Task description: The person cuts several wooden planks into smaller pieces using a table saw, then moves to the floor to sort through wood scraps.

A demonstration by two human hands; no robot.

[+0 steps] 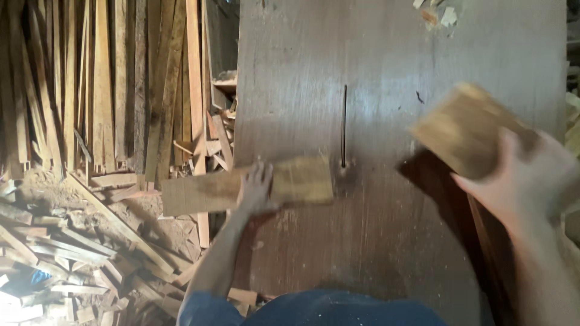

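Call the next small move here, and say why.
Probably set the lifted block down away from the slot. The right hand holds it in the air above the table, while the left hand presses the board flat, its end right beside the slot. Freeing the right hand looks wise before that board goes further.

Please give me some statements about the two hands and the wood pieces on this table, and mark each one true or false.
1. The left hand presses on a flat board lying on the table. True.
2. The right hand is empty. False: it holds a wooden block lifted above the table.
3. The board sticks out past the table's left edge. True.
4. The narrow slot in the table runs from left to right. False: it runs away from the person.
5. Wood strips lean left of the table. True.
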